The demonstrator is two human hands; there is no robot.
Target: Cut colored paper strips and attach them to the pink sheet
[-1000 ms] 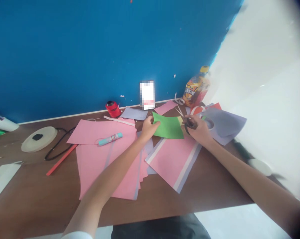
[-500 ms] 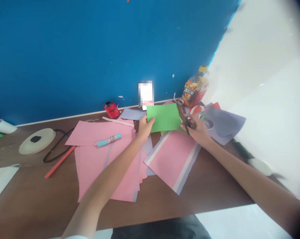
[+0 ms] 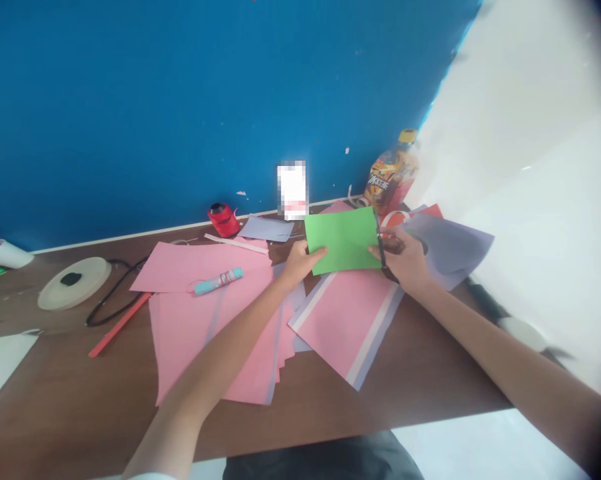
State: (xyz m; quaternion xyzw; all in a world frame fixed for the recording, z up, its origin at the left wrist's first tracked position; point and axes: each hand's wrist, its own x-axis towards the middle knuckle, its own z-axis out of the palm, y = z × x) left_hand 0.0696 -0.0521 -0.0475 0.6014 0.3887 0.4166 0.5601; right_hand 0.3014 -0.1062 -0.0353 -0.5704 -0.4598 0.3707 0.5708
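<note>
My left hand (image 3: pixel 303 263) pinches the left edge of a green sheet of paper (image 3: pixel 343 240), its thumb lying on the front face. At the sheet's right edge, my right hand (image 3: pixel 405 257) is closed around dark scissors (image 3: pixel 381 248), which stand upright along that edge; the fingers partly hide them. The right thumb also touches the paper's lower right corner. Below the green sheet lies a pink sheet with white and grey-purple stripes (image 3: pixel 345 320). Curled grey-purple paper (image 3: pixel 460 243) is behind my right hand.
Pink sheets (image 3: pixel 180 340) cover the table's middle left, with a glue stick (image 3: pixel 218 282) on top. Along the wall stand a red spool (image 3: pixel 224 221) and a drink bottle (image 3: pixel 391 175). A round pale lid (image 3: pixel 75 283), a black cord (image 3: pixel 100 307) and a red strip (image 3: pixel 120 325) lie left.
The green sheet and my left hand have shifted right and slightly down. The scissors have turned more upright against the sheet's right edge, and my right thumb now rests on the paper.
</note>
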